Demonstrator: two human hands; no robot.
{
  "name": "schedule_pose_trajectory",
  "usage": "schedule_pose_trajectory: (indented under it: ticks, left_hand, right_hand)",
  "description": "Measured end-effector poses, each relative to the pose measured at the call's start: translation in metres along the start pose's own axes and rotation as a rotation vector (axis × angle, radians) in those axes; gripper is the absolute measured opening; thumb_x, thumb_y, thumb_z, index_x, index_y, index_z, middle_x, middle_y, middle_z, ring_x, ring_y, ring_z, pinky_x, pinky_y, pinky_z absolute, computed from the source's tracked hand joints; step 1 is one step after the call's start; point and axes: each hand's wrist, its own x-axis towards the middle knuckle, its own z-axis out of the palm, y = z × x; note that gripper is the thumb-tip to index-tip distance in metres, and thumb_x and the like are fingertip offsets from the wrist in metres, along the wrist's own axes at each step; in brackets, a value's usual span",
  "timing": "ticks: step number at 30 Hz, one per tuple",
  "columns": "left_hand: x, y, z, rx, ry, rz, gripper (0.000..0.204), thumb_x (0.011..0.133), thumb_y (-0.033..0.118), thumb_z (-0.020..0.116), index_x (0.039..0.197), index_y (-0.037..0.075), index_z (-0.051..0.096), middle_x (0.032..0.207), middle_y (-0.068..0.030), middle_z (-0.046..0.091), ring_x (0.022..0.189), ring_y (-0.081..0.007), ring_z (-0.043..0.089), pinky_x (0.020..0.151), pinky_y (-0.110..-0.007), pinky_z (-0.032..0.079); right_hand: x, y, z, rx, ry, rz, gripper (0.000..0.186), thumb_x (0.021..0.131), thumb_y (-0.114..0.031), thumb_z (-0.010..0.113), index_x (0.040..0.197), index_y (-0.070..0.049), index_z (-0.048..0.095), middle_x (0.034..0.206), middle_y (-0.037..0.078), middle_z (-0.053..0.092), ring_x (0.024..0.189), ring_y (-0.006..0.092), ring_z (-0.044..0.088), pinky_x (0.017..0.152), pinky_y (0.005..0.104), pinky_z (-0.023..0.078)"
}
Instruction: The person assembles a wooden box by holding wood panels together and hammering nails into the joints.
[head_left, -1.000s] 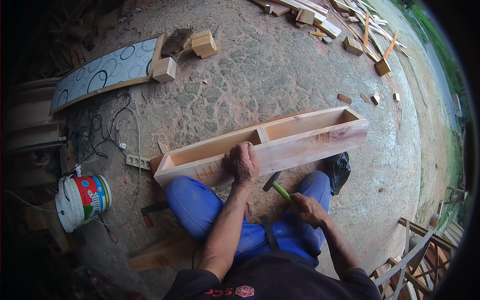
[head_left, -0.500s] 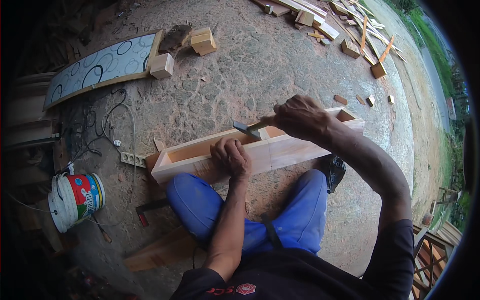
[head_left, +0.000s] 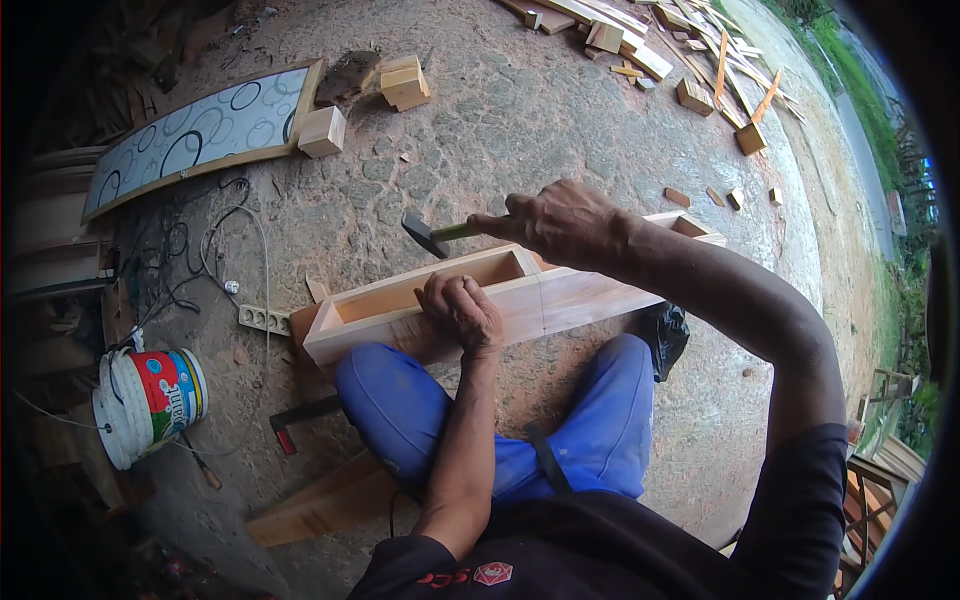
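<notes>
A long, narrow wooden box (head_left: 590,298) lies across in front of my knees, its top uncovered and a crosspiece (head_left: 524,262) dividing the inside. Curled over its near wall, left of that crosspiece, is my left hand (head_left: 462,312), closed on the wood; whether the fingers also pinch something small is hidden. My right hand (head_left: 565,225) is wrapped round the handle of a hammer (head_left: 426,236). The hammer's dark head points left and hangs above the box's far side, apart from the wood.
To the left are a paint bucket (head_left: 155,402), a power strip (head_left: 264,319) with cables and a clamp-like tool (head_left: 285,437). A circle-patterned panel (head_left: 200,135) and wooden blocks (head_left: 404,82) lie farther off. Scrap wood (head_left: 690,60) is piled at the far right. A black plastic bag (head_left: 668,340) sits by my right knee.
My right hand has swung the hammer left and away from the box's crosspiece. My left hand stays at nearly the same spot on the near wall.
</notes>
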Motion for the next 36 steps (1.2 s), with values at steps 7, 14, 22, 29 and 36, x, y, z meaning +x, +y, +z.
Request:
schedule_pose_trajectory:
  ticks: [7, 14, 22, 29, 36]
  left_hand:
    - [0.001, 0.002, 0.003, -0.047, -0.006, -0.055, 0.011, 0.100, 0.013, 0.055, 0.097, 0.002, 0.057, 0.106, -0.0172, 0.057, 0.106, -0.0371, 0.052, 0.094, -0.053, 0.040]
    - [0.027, -0.003, 0.015, -0.212, -0.216, 0.012, 0.015, 0.099, 0.021, 0.060, 0.092, 0.008, 0.060, 0.082, -0.0153, 0.065, 0.080, -0.0392, 0.062, 0.075, -0.048, 0.046]
    - [0.068, -0.005, 0.048, -0.123, -0.430, -0.033, 0.023, 0.101, 0.032, 0.057, 0.097, 0.010, 0.060, 0.083, -0.0132, 0.069, 0.078, -0.0379, 0.066, 0.067, -0.050, 0.049]
    - [0.085, -0.004, 0.064, -0.242, -0.688, 0.146, 0.029, 0.102, 0.039, 0.053, 0.099, 0.013, 0.064, 0.096, -0.0085, 0.070, 0.094, -0.0335, 0.064, 0.083, -0.047, 0.047]
    - [0.097, -0.002, 0.055, -0.212, -0.804, 0.179, 0.034, 0.099, 0.045, 0.057, 0.106, 0.016, 0.073, 0.103, -0.0061, 0.072, 0.106, -0.0273, 0.062, 0.093, -0.043, 0.044]
  right_hand:
    - [-0.006, -0.006, 0.005, -0.108, -0.042, 0.180, 0.021, 0.093, -0.020, 0.065, 0.112, -0.017, 0.073, 0.086, 0.006, 0.074, 0.075, 0.0231, 0.073, 0.064, 0.0379, 0.058]
    - [-0.077, -0.013, 0.073, 0.630, 0.470, 0.625, 0.038, 0.096, -0.014, 0.062, 0.133, -0.013, 0.060, 0.087, 0.016, 0.068, 0.075, 0.0324, 0.068, 0.067, 0.0416, 0.055]
    - [-0.126, -0.085, 0.138, 1.279, 0.611, 1.087, 0.042, 0.097, -0.016, 0.066, 0.135, 0.000, 0.059, 0.110, 0.014, 0.071, 0.100, 0.0178, 0.066, 0.090, 0.0298, 0.050]
    - [-0.133, -0.102, 0.159, 1.437, 0.585, 1.190, 0.035, 0.100, -0.022, 0.062, 0.125, 0.003, 0.058, 0.096, 0.011, 0.066, 0.086, 0.0215, 0.066, 0.078, 0.0376, 0.053]
    - [-0.109, -0.104, 0.158, 1.130, 0.634, 0.956, 0.041, 0.103, -0.018, 0.055, 0.141, -0.009, 0.043, 0.076, 0.006, 0.058, 0.061, 0.0161, 0.058, 0.055, 0.0341, 0.047]
